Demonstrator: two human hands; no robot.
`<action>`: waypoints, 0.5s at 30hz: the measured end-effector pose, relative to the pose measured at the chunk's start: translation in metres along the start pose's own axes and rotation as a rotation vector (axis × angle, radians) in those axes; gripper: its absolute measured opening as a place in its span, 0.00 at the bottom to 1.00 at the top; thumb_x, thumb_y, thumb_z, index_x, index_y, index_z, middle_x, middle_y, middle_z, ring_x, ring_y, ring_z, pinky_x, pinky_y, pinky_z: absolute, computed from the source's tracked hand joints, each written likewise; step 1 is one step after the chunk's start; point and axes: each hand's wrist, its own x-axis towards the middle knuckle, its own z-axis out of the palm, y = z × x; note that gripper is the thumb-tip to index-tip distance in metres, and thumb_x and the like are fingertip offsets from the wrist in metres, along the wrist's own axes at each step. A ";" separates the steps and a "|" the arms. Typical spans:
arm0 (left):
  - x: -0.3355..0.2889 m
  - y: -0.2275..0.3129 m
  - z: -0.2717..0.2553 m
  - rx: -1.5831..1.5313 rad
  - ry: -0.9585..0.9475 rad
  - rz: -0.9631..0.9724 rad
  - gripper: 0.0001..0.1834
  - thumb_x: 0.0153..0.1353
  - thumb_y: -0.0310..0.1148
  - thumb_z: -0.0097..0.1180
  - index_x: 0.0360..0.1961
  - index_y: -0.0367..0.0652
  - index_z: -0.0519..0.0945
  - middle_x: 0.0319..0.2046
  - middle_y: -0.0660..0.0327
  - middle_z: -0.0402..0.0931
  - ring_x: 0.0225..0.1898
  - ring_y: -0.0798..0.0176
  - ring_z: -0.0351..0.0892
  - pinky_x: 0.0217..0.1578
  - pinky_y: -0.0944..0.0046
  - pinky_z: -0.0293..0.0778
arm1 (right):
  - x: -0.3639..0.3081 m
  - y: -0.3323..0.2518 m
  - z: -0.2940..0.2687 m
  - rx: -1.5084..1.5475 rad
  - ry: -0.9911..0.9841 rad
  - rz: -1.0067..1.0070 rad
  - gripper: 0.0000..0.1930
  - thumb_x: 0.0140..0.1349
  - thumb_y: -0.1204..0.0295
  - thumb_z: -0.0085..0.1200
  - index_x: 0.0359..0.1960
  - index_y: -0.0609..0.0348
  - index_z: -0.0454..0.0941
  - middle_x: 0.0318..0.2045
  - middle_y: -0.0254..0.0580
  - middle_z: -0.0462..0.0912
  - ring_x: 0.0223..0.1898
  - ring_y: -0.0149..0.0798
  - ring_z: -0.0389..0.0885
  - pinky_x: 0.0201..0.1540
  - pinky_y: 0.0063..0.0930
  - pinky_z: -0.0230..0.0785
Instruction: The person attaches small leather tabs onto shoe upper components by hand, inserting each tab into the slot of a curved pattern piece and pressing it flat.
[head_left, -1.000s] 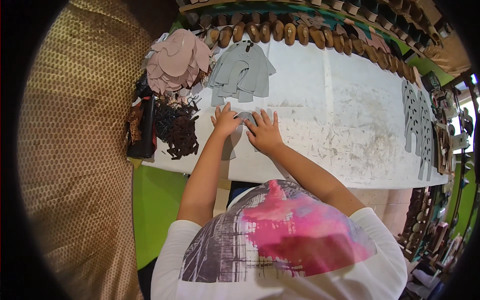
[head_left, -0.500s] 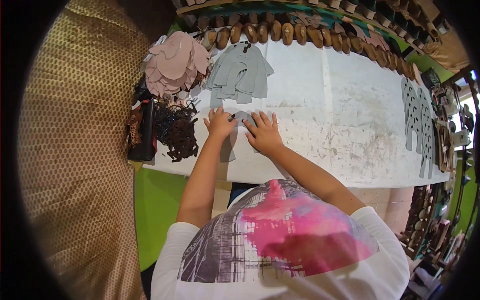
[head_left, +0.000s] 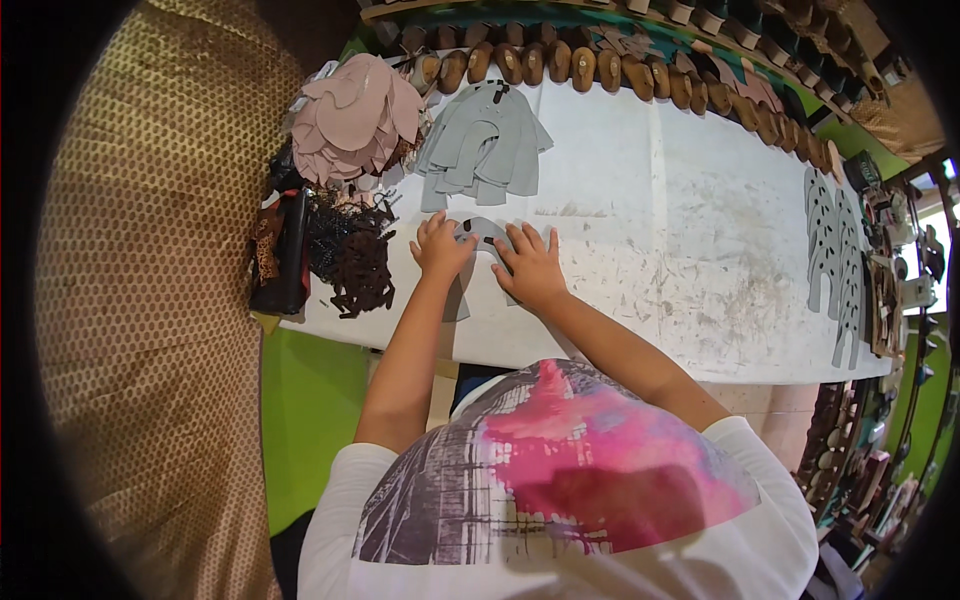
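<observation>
A grey U-shaped shoe upper piece (head_left: 484, 230) lies on the white table in front of me. Its curved top shows between my hands, and one leg hangs down past my left wrist. Two small dark brown strips (head_left: 467, 226) rest on the curve. My left hand (head_left: 441, 246) lies over the left side of the piece, fingers spread. On the right side rests my right hand (head_left: 534, 268), fingers fanned out, with fingertips near the second strip. Just beyond is a stack of similar grey upper pieces (head_left: 512, 150), with a dark strip at its top.
Dark brown strips (head_left: 362, 275) are heaped left, beside a black and red case (head_left: 290, 255). Behind them sits a pile of pink pieces (head_left: 350, 115). Brown shoe lasts (head_left: 583, 68) line the table's back edge. Grey pieces with dark marks (head_left: 822, 245) lie far right.
The left brown strip shows more plainly on the curve, as my left fingers have drawn back from it slightly. My right hand stays in nearly the same place. The view has shifted a little.
</observation>
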 end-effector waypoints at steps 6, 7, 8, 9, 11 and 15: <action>0.000 -0.006 0.009 -0.026 0.097 0.022 0.28 0.44 0.52 0.64 0.46 0.50 0.78 0.62 0.63 0.62 0.65 0.52 0.53 0.59 0.38 0.48 | -0.001 -0.001 0.000 -0.043 -0.005 -0.001 0.23 0.61 0.53 0.45 0.57 0.43 0.71 0.62 0.40 0.62 0.66 0.46 0.53 0.61 0.71 0.39; 0.000 -0.007 0.010 -0.029 0.090 0.020 0.29 0.43 0.52 0.64 0.47 0.50 0.78 0.62 0.63 0.61 0.65 0.52 0.52 0.59 0.39 0.47 | -0.002 -0.002 0.000 -0.047 -0.007 0.001 0.23 0.61 0.53 0.44 0.57 0.42 0.71 0.63 0.39 0.61 0.66 0.46 0.53 0.60 0.72 0.39; 0.000 -0.006 0.009 -0.028 0.089 0.022 0.29 0.43 0.52 0.64 0.47 0.50 0.78 0.62 0.63 0.61 0.65 0.52 0.52 0.59 0.39 0.47 | -0.002 -0.001 0.000 -0.046 -0.006 0.004 0.23 0.61 0.53 0.44 0.57 0.42 0.71 0.63 0.39 0.61 0.66 0.46 0.53 0.60 0.72 0.39; 0.000 -0.004 0.008 -0.040 0.047 0.013 0.30 0.44 0.52 0.64 0.48 0.52 0.77 0.64 0.65 0.58 0.67 0.52 0.49 0.60 0.36 0.43 | -0.002 0.000 0.000 -0.046 -0.002 0.006 0.23 0.61 0.53 0.45 0.57 0.42 0.71 0.63 0.40 0.61 0.66 0.46 0.53 0.60 0.73 0.38; 0.000 -0.003 0.008 -0.049 0.006 0.003 0.30 0.44 0.52 0.64 0.49 0.53 0.76 0.65 0.67 0.55 0.68 0.53 0.45 0.62 0.33 0.39 | -0.002 0.000 0.000 -0.043 0.005 0.008 0.23 0.61 0.53 0.45 0.57 0.42 0.71 0.63 0.40 0.61 0.66 0.47 0.53 0.60 0.73 0.38; 0.001 -0.002 0.007 -0.041 -0.007 -0.009 0.32 0.43 0.54 0.64 0.50 0.53 0.76 0.66 0.67 0.54 0.69 0.53 0.44 0.62 0.33 0.39 | -0.001 0.000 0.002 -0.050 0.015 0.007 0.23 0.61 0.54 0.45 0.57 0.42 0.70 0.63 0.40 0.61 0.66 0.47 0.54 0.59 0.74 0.38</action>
